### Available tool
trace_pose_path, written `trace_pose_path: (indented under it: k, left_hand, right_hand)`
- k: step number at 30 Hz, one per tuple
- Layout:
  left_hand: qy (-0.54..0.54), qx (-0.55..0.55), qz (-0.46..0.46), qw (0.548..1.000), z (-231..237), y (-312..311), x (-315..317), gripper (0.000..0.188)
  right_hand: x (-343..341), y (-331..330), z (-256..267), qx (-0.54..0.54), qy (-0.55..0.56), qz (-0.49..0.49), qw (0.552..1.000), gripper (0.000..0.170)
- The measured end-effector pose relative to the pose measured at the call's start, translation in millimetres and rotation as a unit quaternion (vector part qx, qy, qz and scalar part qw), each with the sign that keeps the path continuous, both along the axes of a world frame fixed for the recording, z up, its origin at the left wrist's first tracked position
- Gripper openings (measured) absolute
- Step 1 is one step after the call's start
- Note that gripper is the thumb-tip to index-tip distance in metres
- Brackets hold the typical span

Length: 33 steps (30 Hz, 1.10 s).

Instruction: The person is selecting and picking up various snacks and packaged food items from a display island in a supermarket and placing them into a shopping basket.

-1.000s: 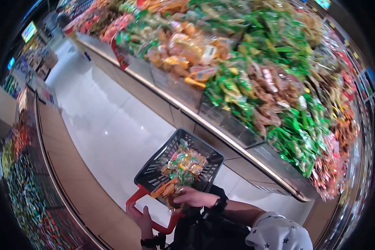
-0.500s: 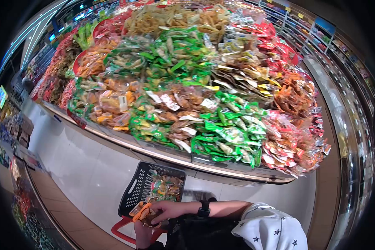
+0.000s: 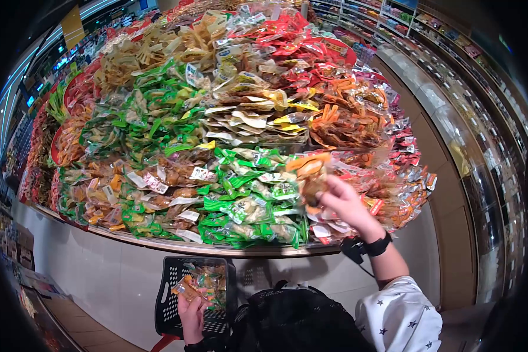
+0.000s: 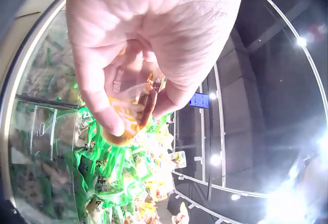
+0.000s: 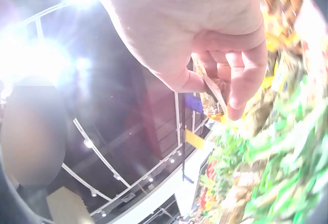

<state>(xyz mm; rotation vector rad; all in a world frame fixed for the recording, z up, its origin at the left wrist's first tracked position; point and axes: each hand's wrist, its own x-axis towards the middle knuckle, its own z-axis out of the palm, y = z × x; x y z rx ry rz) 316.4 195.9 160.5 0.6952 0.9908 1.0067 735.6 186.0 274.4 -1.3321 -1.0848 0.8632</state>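
My right hand [image 3: 349, 206] holds up a clear snack packet [image 3: 308, 170] with an orange top and brown contents, over green and red packets on the display. In the right wrist view its thumb and fingers pinch the packet [image 5: 212, 93]. Low at the left, my left hand [image 3: 192, 315] holds another orange-and-brown snack packet [image 3: 186, 287] over the dark shopping basket [image 3: 165, 287]. The left wrist view shows this packet [image 4: 125, 117] between thumb and fingers. Inside the basket lie several clear and green packets [image 3: 212, 281].
A wide display heaped with packaged snacks fills the view, with green packets [image 3: 249, 202] in front and orange-brown ones [image 3: 349, 120] at right. Its front edge [image 3: 276, 252] runs above the pale floor [image 3: 100, 264]. A black bag [image 3: 287, 320] is at my front. Shelves [image 3: 452, 117] curve along the right.
Both hands were together at the basket. The right hand has moved up and right with a packet to above the display, while the left stays low with another. The head view has turned right.
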Motion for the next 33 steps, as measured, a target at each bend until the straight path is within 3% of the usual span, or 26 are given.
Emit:
trace_pose_path:
  k: [4, 6, 8, 9, 10, 12, 14, 16, 18, 20, 23, 26, 28, 29, 30, 31, 33]
  left_hand:
    - [-0.004, -0.010, -0.012, 1.000, 2, 8, 31, 0.049]
    - [0.031, -0.007, -0.022, 0.999, 0, 12, 47, 0.050]
    - [0.046, 0.015, -0.039, 0.998, -9, 17, 58, 0.055]
    - [0.050, 0.007, -0.023, 0.998, -6, 14, 65, 0.055]
    - [0.052, 0.010, -0.022, 0.998, -3, 11, 70, 0.056]
    - [0.036, 0.027, -0.032, 0.998, -1, 14, 79, 0.051]
    - [0.041, 0.021, -0.058, 0.997, 4, 8, 81, 0.052]
    - [0.019, 0.024, -0.098, 0.995, 6, 5, 82, 0.058]
    - [0.032, 0.060, -0.149, 0.987, 16, 2, 86, 0.063]
    - [0.043, 0.113, -0.181, 0.976, 21, 7, 92, 0.066]
    - [0.041, 0.103, -0.183, 0.977, 33, 6, 94, 0.070]
    - [0.037, 0.093, -0.206, 0.973, 41, 4, 92, 0.071]
    - [0.030, 0.105, -0.233, 0.966, 43, 7, 98, 0.068]
    - [-0.007, 0.130, -0.221, 0.967, 43, 5, 103, 0.066]
    - [-0.015, 0.128, -0.234, 0.964, 40, 5, 109, 0.066]
    - [-0.003, 0.142, -0.271, 0.952, 37, 9, 112, 0.066]
    - [0.038, 0.145, -0.323, 0.934, 30, 11, 120, 0.071]
  right_hand:
    - [90, 13, 58, 0.046, -0.065, -0.097, 0.992, 0.029]
    - [126, 25, 56, 0.090, -0.101, -0.095, 0.986, 0.029]
    - [156, 39, 70, 0.031, -0.108, -0.123, 0.986, 0.030]
    - [183, 55, 67, 0.046, -0.184, -0.144, 0.971, 0.031]
    - [198, 70, 67, 0.062, -0.258, -0.163, 0.950, 0.033]
    - [214, 81, 78, 0.051, -0.458, -0.252, 0.851, 0.031]
    - [235, 102, 70, -0.016, -0.644, -0.270, 0.716, 0.029]
    - [266, 122, 47, -0.122, -0.671, -0.133, 0.719, 0.031]
    - [247, 127, 40, -0.174, -0.629, -0.092, 0.752, 0.035]
    - [249, 126, 44, -0.171, -0.634, -0.111, 0.746, 0.044]
    - [232, 109, 53, -0.185, -0.627, -0.131, 0.745, 0.049]
    - [162, 67, 74, -0.074, -0.679, -0.162, 0.712, 0.051]
    - [121, 39, 71, 0.087, -0.654, -0.114, 0.742, 0.041]
    - [50, 14, 62, 0.033, -0.478, 0.031, 0.877, 0.034]
    - [53, 6, 66, 0.040, -0.478, 0.020, 0.877, 0.027]
    - [32, -5, 53, 0.007, -0.431, 0.150, 0.890, 0.023]
    - [-16, -34, 25, -0.119, -0.281, 0.302, 0.903, 0.026]
